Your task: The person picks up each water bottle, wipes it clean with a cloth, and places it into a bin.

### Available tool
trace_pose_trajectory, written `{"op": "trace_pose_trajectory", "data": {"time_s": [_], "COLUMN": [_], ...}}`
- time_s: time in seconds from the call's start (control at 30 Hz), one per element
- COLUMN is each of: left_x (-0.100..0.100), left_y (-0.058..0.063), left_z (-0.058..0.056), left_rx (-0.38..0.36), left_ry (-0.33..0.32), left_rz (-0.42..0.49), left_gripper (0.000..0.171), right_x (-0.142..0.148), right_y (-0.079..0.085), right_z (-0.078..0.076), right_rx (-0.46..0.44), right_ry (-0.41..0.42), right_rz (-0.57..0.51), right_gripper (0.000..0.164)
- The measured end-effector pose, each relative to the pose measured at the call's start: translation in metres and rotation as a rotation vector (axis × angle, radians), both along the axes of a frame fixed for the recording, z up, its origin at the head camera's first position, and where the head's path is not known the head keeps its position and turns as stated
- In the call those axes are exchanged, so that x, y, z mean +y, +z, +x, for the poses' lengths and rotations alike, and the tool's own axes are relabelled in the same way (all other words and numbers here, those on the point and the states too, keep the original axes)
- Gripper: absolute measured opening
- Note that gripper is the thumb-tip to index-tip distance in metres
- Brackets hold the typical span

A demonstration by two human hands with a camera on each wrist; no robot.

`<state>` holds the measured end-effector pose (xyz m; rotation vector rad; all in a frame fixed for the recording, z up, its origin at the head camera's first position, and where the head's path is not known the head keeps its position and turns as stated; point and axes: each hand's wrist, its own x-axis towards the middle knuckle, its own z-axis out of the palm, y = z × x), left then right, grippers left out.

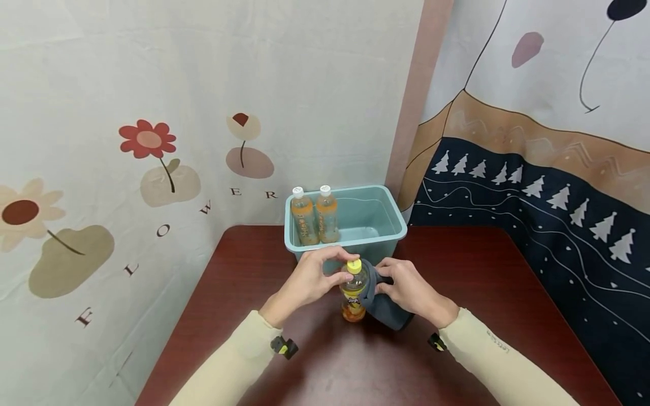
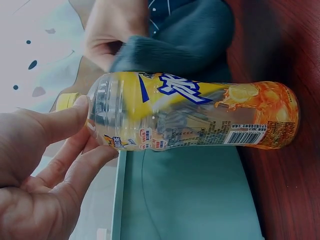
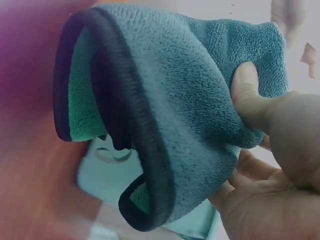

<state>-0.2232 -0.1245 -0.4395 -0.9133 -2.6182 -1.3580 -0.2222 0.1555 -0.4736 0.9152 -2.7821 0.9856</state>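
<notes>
A clear plastic drink bottle with a yellow cap and a yellow, orange-patterned label stands upright on the table. My left hand pinches it at the neck, just under the yellow cap, between thumb and fingers. To its right, my right hand grips a folded grey-blue cloth with a dark edge, its thumb pressing on the fabric. The upper part of the cloth lies against the bottle's side, and the rest hangs down. In the left wrist view the cloth overlaps the bottle's label.
A light teal plastic bin stands behind the hands at the table's far edge. Two white-capped bottles with orange tops stand inside its left end. The dark red-brown table meets printed cloth walls at the back and right.
</notes>
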Motion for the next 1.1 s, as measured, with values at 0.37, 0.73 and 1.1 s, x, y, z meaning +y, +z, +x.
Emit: {"op": "trace_pose_trajectory", "data": {"time_s": [0.37, 0.73, 1.1], "left_x": [0.002, 0.002, 0.003], "left_y": [0.001, 0.002, 0.002], "left_z": [0.002, 0.004, 0.004], "left_rx": [0.014, 0.003, 0.0], "left_ry": [0.002, 0.017, 0.018], "left_rz": [-0.011, -0.024, -0.029], "left_gripper": [0.037, 0.036, 0.036], "right_x": [-0.007, -0.006, 0.001], "right_y": [-0.054, -0.065, -0.03], "right_z": [-0.009, -0.017, -0.012], "right_rx": [-0.07, -0.109, -0.083], "right_ry": [0.12, 0.122, 0.071], "right_rz": [0.111, 0.081, 0.029], "right_gripper": [0.016, 0.023, 0.03]}}
